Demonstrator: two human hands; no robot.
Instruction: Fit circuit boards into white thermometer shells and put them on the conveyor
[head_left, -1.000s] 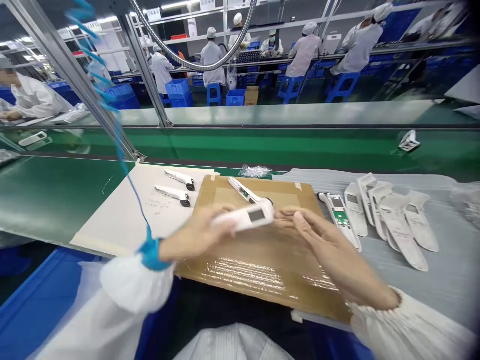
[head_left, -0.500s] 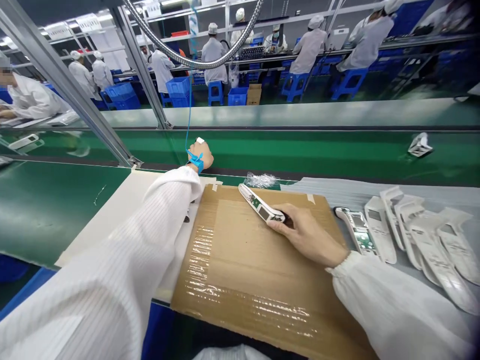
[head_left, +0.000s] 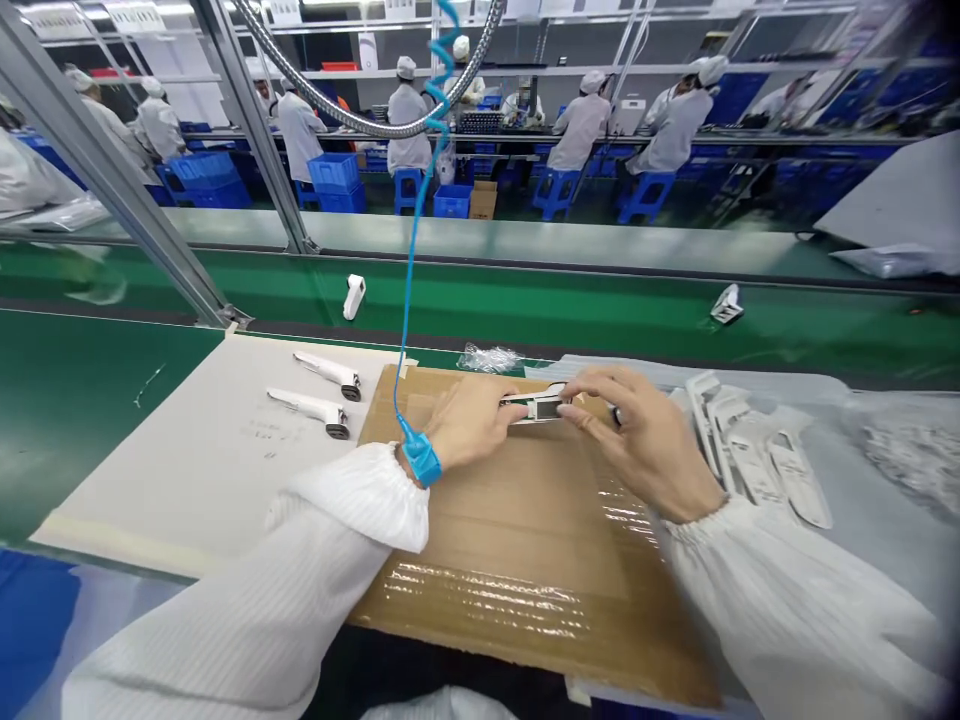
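Observation:
Over the cardboard sheet, both of my hands grip an open white handheld device housing with a dark rectangular part showing inside. My left hand, wearing a blue wrist strap with a coiled cord, pinches its left end. On the right end are the fingers and thumb of my right hand. The fingers hide much of the housing. Two white handheld devices with dark ends lie on the pale sheet to the left. Several white shell halves are piled to the right.
A green conveyor belt runs beyond the cardboard, carrying a white device and a small white part. Crumpled clear plastic sits at the cardboard's far edge. A metal post rises at left. Co-workers sit in the background.
My left hand has come back from the belt to the housing in my right hand. A white device now lies on the belt near where that hand was. The view has shifted right.

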